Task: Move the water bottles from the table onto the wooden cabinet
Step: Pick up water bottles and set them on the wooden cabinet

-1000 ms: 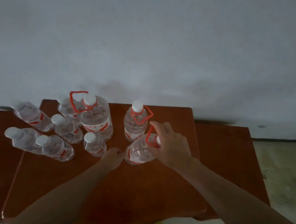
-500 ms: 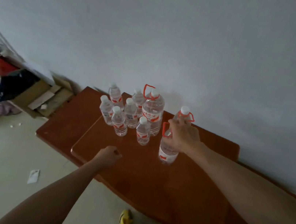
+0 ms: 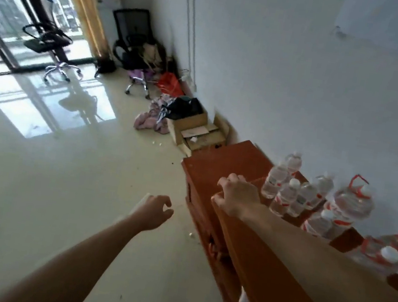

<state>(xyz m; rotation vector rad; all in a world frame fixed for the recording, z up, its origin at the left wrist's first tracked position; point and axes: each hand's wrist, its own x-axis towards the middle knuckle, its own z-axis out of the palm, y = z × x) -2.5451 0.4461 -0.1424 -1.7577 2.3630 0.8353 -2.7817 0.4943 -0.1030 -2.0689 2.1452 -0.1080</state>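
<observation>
View from the head camera, tilted, looking along a white wall (image 3: 294, 74). I see the left hand (image 3: 155, 209) at the lower centre of the frame, over the pale floor (image 3: 44, 192), its fingers loosely curled and holding nothing. The right hand (image 3: 237, 195) sits just right of centre, above the near corner of the wooden cabinet (image 3: 264, 277), fingers bent downward and gripping nothing; I cannot tell whether it touches the wood. The water bottles (image 3: 287, 190) stand upright in a cluster on the cabinet's top at the right of the frame, close to the wall and just beyond the right hand. Among them, at least 2 larger bottles carry red handles (image 3: 351, 202), though the ones at the right edge are blurred. 2 office chairs (image 3: 131, 45) and cardboard boxes (image 3: 191, 129) occupy the upper left.
</observation>
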